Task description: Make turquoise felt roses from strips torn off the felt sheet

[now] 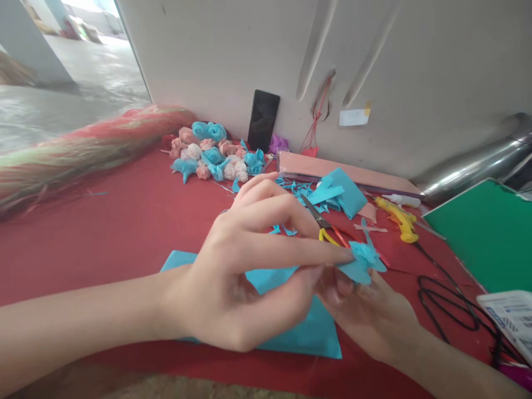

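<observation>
A small blue paper flower (364,259) is held above the red table at the right of the middle. My right hand (369,316) grips it from below, with part of its fingers hidden behind the flower and my other hand. From the left, my left hand (249,260) reaches across and pinches a petal at the flower's near edge between index finger and thumb. Beneath my hands lies a blue paper sheet (303,335), partly covered. Scissors with red and yellow handles (328,227) lie just behind my left fingers.
Finished paper flowers (211,155) in blue, pink and white are heaped at the back left. A black phone (264,121) leans on the wall. Blue scraps (299,188), folded blue paper (344,191), a yellow glue gun (399,219) with its black cord, and a green board (486,238) occupy the right.
</observation>
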Motion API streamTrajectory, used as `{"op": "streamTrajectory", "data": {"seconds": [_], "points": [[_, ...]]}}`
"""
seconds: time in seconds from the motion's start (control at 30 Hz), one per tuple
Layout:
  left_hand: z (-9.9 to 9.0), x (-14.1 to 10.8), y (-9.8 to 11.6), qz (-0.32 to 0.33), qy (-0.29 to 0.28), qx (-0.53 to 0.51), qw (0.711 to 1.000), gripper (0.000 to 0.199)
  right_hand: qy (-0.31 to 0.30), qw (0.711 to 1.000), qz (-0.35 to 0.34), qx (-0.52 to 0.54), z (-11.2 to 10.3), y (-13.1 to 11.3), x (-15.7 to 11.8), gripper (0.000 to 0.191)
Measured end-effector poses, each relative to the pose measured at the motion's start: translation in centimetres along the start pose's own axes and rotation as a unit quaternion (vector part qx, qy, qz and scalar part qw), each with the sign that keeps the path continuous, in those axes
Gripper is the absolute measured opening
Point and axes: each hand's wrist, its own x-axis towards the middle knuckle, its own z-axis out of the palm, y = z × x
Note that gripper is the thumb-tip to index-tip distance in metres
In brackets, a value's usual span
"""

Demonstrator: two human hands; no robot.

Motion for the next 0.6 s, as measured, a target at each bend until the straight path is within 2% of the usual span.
{"op": "streamTrajectory", "data": {"seconds": [0.23,0.33,0.43,0.53,0.6], "points": [[0.0,0.1,-0.1,0.007,-0.004,0.008,1.0,0.025,0.002,1.0,0.002,-0.008,0.1,0.0,-0.1,0.008],[0.0,-0.2,0.0,-0.02,-0.005,-0.025,0.999,0.027,0.004,1.0,-0.008,-0.027,0.0,0.0,-0.1,0.007],[0.1,-0.4,0.1,-0.137,-0.022,-0.103,0.985,0.02,0.008,0.998,-0.026,-0.062,-0.4,-0.1,0.2,0.011],[0.3,-0.4,-0.1,-0.273,-0.047,-0.187,0.942,0.016,0.002,0.989,-0.075,-0.124,-1.1,-0.6,0.7,0.014],[0.4,-0.2,-0.1,-0.312,-0.068,-0.232,0.919,0.021,-0.003,0.979,-0.11,-0.172,-1.6,-0.9,0.9,0.012]]}}
